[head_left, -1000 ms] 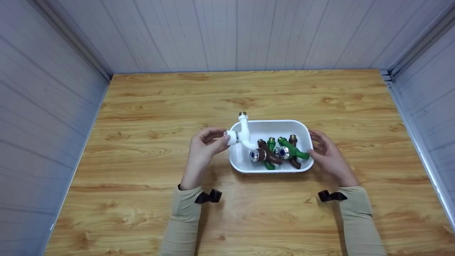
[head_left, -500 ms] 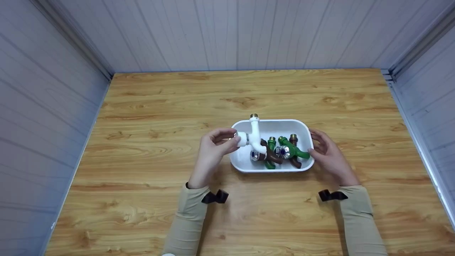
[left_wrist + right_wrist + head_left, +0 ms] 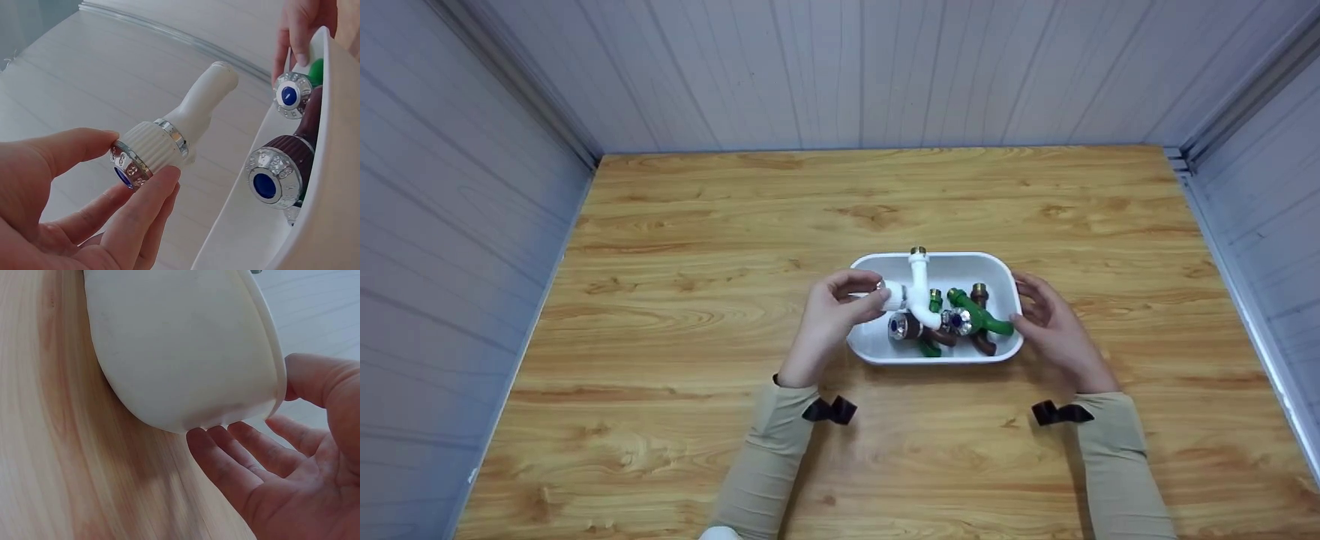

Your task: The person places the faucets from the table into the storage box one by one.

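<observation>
My left hand (image 3: 834, 319) pinches the ribbed white handle of a white plastic tap (image 3: 919, 292) between thumb and fingers. The tap hangs over a white plastic tub (image 3: 870, 351), its brass threaded end pointing to the far side. A blue disc marks the handle's chrome cap in the left wrist view. Inside the tub lie a green tap (image 3: 979, 321), a brown tap (image 3: 907, 327) partly covered by the white one, and more green and brown taps beneath. My right hand (image 3: 1054, 330) holds the tub's right end, thumb at the rim, fingertips against the outer wall (image 3: 185, 354).
The tub stands on a wood-grain table (image 3: 697, 225). Pale panelled walls (image 3: 825, 75) enclose the table at the back and on both sides. A small white rounded thing (image 3: 720, 533) shows at the bottom edge, by the left sleeve.
My left hand has carried the white tap rightward, from the tub's left edge to above its middle, over the brown tap. The right hand stays on the tub's right end.
</observation>
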Demonstrator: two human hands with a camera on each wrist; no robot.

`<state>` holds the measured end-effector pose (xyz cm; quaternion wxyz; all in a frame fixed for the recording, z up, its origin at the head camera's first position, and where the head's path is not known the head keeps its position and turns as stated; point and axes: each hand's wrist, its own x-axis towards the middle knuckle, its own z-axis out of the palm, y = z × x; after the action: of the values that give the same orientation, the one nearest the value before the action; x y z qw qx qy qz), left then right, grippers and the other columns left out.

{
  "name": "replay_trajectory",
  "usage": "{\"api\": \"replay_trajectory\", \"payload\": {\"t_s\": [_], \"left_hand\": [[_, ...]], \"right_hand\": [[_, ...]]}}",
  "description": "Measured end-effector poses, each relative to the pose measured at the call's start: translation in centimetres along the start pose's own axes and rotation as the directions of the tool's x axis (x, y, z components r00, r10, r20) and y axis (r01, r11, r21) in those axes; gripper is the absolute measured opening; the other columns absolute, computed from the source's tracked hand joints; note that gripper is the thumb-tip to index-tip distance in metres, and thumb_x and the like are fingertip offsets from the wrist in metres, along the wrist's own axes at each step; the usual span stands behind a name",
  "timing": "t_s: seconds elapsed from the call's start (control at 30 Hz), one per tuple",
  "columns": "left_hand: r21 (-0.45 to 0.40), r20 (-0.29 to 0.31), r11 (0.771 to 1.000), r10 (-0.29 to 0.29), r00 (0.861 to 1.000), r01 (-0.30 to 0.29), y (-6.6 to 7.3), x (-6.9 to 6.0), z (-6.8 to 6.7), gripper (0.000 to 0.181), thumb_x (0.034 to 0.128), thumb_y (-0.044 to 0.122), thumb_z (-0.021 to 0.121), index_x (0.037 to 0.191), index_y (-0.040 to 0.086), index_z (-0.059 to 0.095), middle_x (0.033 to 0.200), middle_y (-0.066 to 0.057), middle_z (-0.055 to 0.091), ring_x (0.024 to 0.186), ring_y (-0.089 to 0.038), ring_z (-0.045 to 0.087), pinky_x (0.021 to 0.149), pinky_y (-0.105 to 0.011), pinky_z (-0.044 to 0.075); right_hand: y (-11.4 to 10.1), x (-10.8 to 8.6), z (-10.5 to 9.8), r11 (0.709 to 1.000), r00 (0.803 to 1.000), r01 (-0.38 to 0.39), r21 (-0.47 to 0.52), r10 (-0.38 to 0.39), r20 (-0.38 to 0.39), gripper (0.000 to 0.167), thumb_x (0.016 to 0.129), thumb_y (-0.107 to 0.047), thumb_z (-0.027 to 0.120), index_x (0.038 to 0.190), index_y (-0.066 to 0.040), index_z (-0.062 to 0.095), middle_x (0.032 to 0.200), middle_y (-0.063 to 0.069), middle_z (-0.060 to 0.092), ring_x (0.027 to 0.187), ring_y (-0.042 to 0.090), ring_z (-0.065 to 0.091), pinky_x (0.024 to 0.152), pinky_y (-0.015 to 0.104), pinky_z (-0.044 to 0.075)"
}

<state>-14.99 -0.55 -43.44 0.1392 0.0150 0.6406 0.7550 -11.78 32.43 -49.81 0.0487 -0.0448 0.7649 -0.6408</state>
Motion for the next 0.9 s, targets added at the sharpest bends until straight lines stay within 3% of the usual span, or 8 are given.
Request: {"api": "replay_trajectory", "payload": {"t_s": [0.37,0.6,0.9], "left_hand": [[-0.005,0.014,0.999,-0.047,0.999,0.047,-0.9,1.4,0.7,0.027,0.0816,0.006,0.075,0.104,-0.004,0.065,0.098,-0.016,0.064,0.084,-0.022,0.065,0.076,-0.036,0.058],[-0.010,0.033,1.000,-0.018,0.999,0.019,-1.3,2.0,1.1,0.025,0.0819,0.000,0.073,0.103,-0.009,0.064,0.092,-0.017,0.065,0.079,-0.021,0.067,0.074,-0.036,0.058],[0.039,0.028,0.999,-0.020,0.999,0.019,-1.9,2.5,1.3,0.025,0.0814,0.001,0.074,0.103,-0.008,0.065,0.091,-0.016,0.066,0.076,-0.021,0.067,0.072,-0.034,0.059]], "right_hand": [[-0.2,-0.1,0.0,1.000,1.000,-0.001,-0.017,0.001,-0.005,0.061,0.091,0.007,0.058,0.146,-0.001,0.031,0.142,0.024,0.040,0.122,0.042,0.045,0.095,0.017,0.043],[-0.1,-0.1,0.0,1.000,1.000,0.006,-0.012,-0.006,-0.008,0.060,0.091,0.005,0.059,0.145,-0.001,0.033,0.140,0.024,0.043,0.114,0.038,0.052,0.091,0.018,0.045],[-0.1,-0.1,-0.1,1.000,1.000,-0.003,-0.015,0.003,-0.004,0.060,0.092,0.005,0.058,0.146,-0.001,0.032,0.142,0.024,0.040,0.117,0.040,0.049,0.093,0.018,0.045]]}}
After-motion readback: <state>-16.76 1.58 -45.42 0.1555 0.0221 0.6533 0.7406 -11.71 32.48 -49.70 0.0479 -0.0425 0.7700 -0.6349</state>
